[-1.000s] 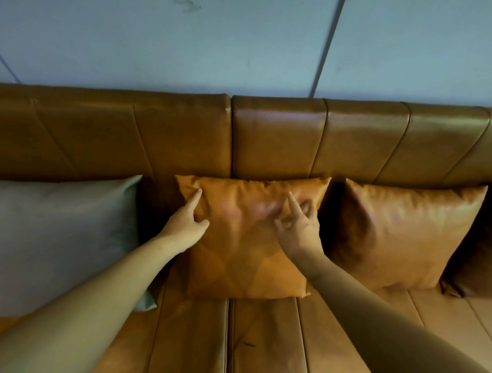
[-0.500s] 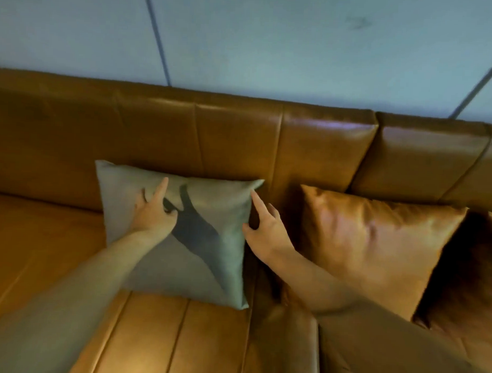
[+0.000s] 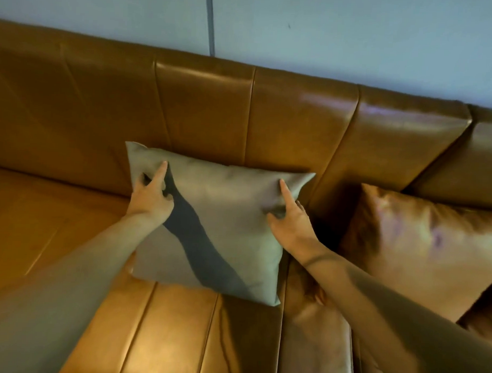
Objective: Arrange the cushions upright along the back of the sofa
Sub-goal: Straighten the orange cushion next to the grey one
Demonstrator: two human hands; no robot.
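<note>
A grey-green cushion (image 3: 224, 213) leans upright against the tan leather sofa back (image 3: 297, 118). My left hand (image 3: 152, 197) presses on its upper left part, index finger stretched up and the other fingers pinching the fabric. My right hand (image 3: 291, 221) grips its upper right part near the corner, index finger pointing up. To the right, a tan leather cushion (image 3: 421, 248) stands against the backrest, apart from the grey one.
The sofa seat (image 3: 42, 235) stretches bare to the left of the grey cushion. A pale blue wall (image 3: 328, 35) with a vertical seam rises behind the sofa. A dark gap lies between the two cushions.
The view has swung left from the tan cushions to the grey one. Both hands left the middle tan cushion and now hold the grey cushion's upper corners, the right hand newly on it.
</note>
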